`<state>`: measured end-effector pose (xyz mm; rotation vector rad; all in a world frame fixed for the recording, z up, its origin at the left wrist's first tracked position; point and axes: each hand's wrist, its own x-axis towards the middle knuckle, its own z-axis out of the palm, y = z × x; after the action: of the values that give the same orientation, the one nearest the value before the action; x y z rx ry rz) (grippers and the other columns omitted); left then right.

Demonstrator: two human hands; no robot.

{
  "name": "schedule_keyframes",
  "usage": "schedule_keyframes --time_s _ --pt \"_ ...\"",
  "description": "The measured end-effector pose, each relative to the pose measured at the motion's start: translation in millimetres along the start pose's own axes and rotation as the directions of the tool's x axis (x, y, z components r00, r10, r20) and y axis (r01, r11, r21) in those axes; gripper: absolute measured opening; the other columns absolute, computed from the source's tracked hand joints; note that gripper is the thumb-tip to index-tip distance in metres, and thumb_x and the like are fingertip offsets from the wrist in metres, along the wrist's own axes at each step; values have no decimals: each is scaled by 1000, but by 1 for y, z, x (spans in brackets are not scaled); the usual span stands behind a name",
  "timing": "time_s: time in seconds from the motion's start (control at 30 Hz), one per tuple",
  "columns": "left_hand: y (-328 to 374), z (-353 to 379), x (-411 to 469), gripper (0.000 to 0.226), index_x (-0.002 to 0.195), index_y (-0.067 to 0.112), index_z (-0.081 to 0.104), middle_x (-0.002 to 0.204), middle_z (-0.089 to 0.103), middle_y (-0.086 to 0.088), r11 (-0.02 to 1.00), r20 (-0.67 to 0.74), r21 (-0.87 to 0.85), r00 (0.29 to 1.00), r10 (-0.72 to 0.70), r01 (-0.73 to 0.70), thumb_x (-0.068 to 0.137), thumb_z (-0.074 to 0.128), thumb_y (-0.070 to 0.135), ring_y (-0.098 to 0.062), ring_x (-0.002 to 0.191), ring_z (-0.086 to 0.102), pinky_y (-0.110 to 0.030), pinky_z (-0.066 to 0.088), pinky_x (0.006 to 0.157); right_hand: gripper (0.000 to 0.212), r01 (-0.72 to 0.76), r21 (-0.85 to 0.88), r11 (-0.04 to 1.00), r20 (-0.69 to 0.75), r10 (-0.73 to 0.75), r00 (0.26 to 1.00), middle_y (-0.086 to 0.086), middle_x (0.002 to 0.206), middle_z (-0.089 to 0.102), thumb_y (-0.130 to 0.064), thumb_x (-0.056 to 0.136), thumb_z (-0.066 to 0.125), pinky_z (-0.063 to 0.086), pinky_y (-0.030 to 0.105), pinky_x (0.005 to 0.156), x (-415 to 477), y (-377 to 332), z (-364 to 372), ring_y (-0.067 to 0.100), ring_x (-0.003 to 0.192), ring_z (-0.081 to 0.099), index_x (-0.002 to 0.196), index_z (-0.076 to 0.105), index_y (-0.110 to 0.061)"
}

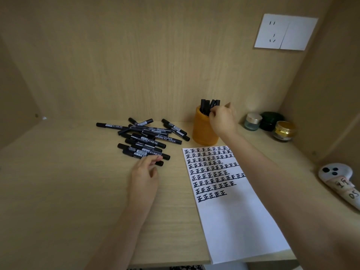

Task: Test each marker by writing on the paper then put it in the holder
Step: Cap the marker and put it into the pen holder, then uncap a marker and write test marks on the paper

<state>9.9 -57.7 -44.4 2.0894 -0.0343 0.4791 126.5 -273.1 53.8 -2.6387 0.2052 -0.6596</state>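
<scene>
Several black markers [145, 138] lie in a loose pile on the wooden desk. An orange holder [202, 131] stands right of the pile with several markers [207, 106] upright in it. My right hand [223, 120] is at the holder's rim, fingers curled round one of those markers. My left hand [145, 171] reaches to the near edge of the pile, its fingertips touching the closest marker [142, 153]. A white paper [233, 217] lies in front of the holder, its top half filled with rows of black written characters.
Three small jars [269, 124] stand at the back right by the wall. A white controller [340, 182] with taped labels lies at the far right edge. A wall socket [285, 32] sits high on the back panel. The desk's front edge runs along the bottom.
</scene>
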Motion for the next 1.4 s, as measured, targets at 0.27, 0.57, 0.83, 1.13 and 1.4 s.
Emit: schedule_keyframes --time_s 0.27,0.57,0.83,1.13,1.4 --pt "-6 -2 14 42 120 16 61 120 57 4 936 74 276 975 208 -220 85 53 -6 -11 117 41 -16 28 101 29 101 137 985 -254 -64 965 9 112 67 -7 94 48 31 28 88 -36 22 0 25 110 44 115 67 -7" --pt "-6 -7 27 26 108 19 68 107 63 1 864 219 399 946 238 -309 83 67 14 -18 109 48 -33 37 97 24 153 423 893 -119 -112 987 -13 97 62 -5 93 50 38 21 88 -102 13 -1 8 103 46 99 70 -15" --pt "24 -6 4 23 104 24 67 102 58 17 930 184 111 927 327 -350 82 63 29 -12 103 56 -34 41 98 20 11 652 758 277 -251 927 -8 101 66 -25 96 55 40 10 74 -147 -1 5 2 88 55 108 69 -18" --pt "42 -4 -12 46 115 32 49 106 55 22 962 131 -79 954 271 -262 76 73 25 8 103 52 -13 42 92 22 -125 831 542 291 -232 928 2 73 67 -19 96 56 44 15 61 -160 -8 -11 6 63 56 93 67 0" --pt "36 -8 -20 23 113 26 57 97 55 21 966 306 83 928 211 -247 95 45 33 5 89 51 -14 41 78 21 -200 887 416 276 -132 952 4 70 68 -17 96 54 44 21 55 -162 1 -24 12 58 55 100 63 1"
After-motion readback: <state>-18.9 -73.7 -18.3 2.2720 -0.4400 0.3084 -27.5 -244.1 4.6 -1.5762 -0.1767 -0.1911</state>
